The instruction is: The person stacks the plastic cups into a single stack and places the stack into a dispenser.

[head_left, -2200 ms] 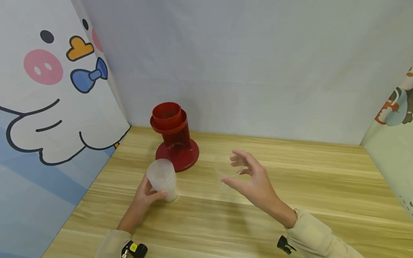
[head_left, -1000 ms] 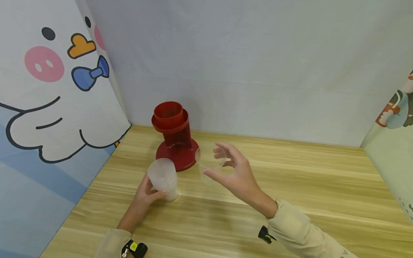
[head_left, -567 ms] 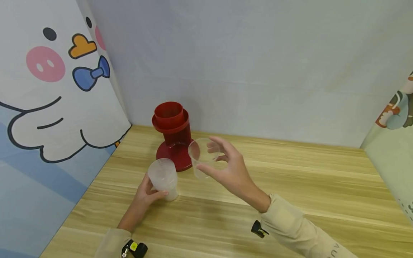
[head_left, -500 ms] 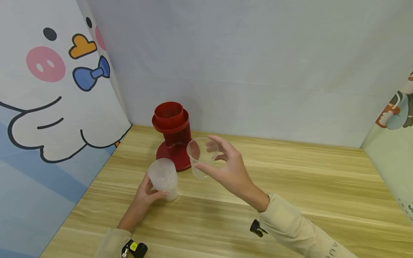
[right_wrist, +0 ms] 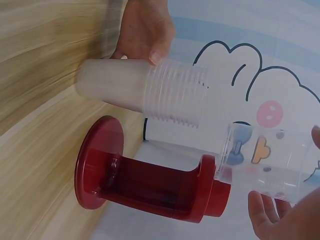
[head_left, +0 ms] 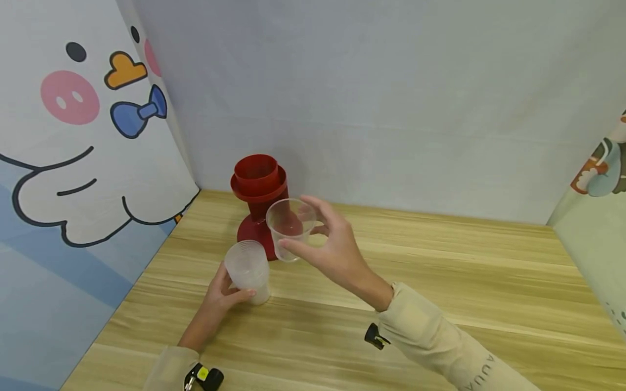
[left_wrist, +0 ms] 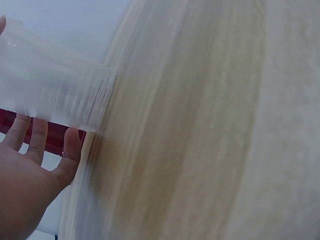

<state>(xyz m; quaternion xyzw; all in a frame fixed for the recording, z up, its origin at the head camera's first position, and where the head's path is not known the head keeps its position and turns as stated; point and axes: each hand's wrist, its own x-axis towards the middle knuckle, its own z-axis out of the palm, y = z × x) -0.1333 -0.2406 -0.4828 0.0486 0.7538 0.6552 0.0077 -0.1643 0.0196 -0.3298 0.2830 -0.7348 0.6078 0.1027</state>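
Note:
A stack of clear plastic cups (head_left: 246,269) stands upright on the table, with several rims nested at its top. My left hand (head_left: 221,301) holds it low down, thumb in front; in the left wrist view other fingers (left_wrist: 37,140) lie along the stack (left_wrist: 50,80). Between the thumb and fingers of my right hand (head_left: 332,247) is a single clear cup (head_left: 286,247), mouth up and off the table. Behind both is a red cup dispenser-like stand (head_left: 259,187), a tube with a collar on a round base. In the head view the single cup overlaps part of it.
The wood-grain table (head_left: 440,282) reaches a pale cloth wall (head_left: 371,108) at the back. On the left hangs a cartoon-print cloth (head_left: 98,163), close to the red stand. Black wrist devices (head_left: 210,378) sit at both cuffs.
My right hand has carried the single cup leftward and slightly farther from me, from over the middle of the table to in front of the red stand. The left hand and stack have stayed put.

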